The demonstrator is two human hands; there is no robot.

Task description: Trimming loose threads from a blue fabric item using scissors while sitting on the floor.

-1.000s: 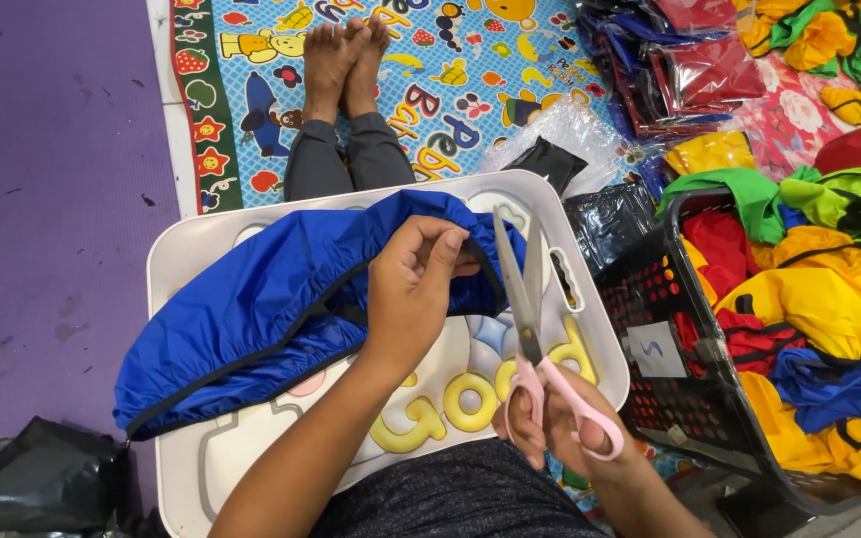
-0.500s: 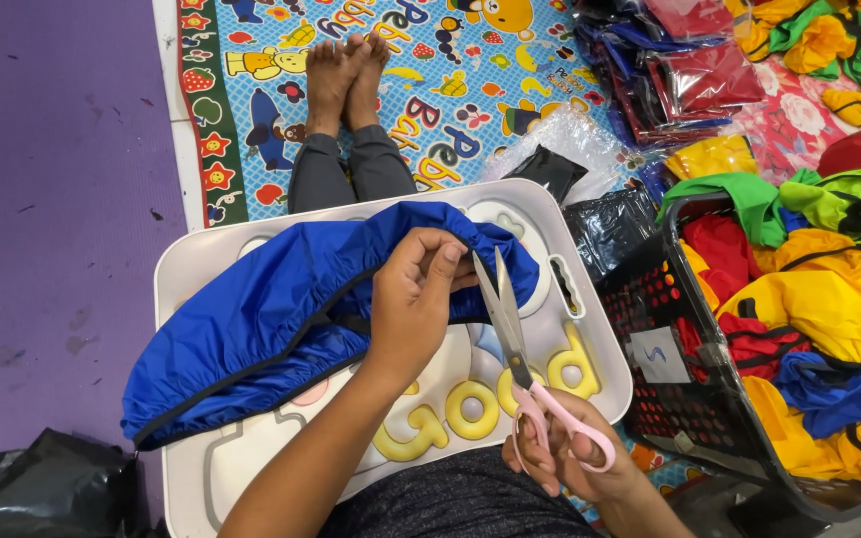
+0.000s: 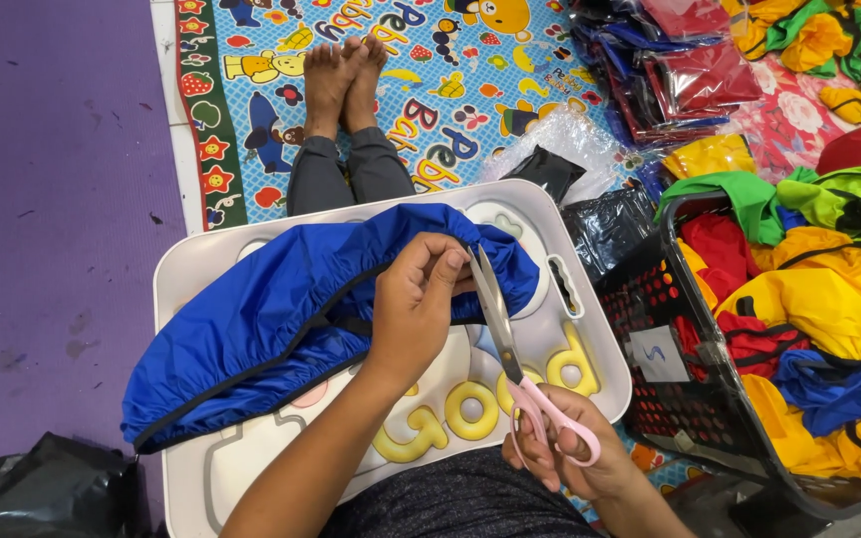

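Under the left hand (image 3: 416,299) lies a blue cloth (image 3: 281,319), spread over a white tray (image 3: 590,339) on the person's lap. The left fingers (image 3: 445,269) are curled tight, pinching the cloth's edge. The right hand (image 3: 565,453) has its fingers shut through the pink handles of the scissors (image 3: 510,349), whose blades are nearly closed, just beside the pinching fingers.

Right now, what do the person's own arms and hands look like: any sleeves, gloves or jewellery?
Both forearms are bare, with no sleeves in view. The left hand and right hand wear no gloves. No rings, watch or bracelet show. The nails look short and unpainted.
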